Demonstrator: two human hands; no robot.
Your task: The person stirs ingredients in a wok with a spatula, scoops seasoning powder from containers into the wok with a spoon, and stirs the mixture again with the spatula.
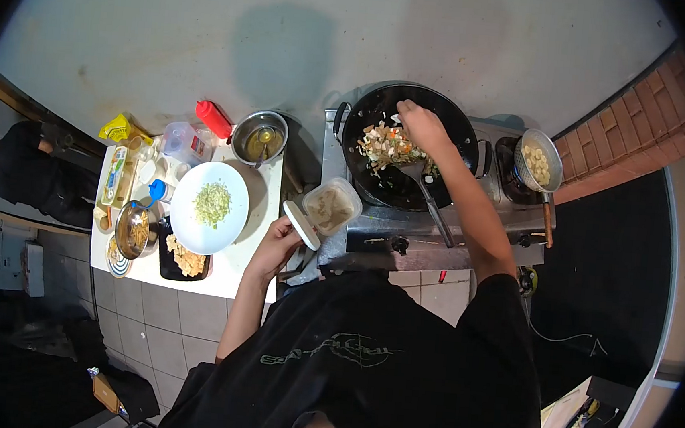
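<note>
My left hand grips a white plastic lid, tilted on edge beside an open clear tub that holds a greyish-beige powder. Over the large black wok on the stove, my right hand is closed with fingertips together. Something small and white shows at those fingertips, too small to name. Below the hand lies a chopped mix of vegetables and pale pieces in the wok. A spatula rests in that food, its handle leaning over the wok's near rim, with neither hand on it.
A small pan of pale round pieces sits on the right burner. The left table carries a white plate of chopped greens, a metal pot, a red squeeze bottle and a black tray. Another person stands far left.
</note>
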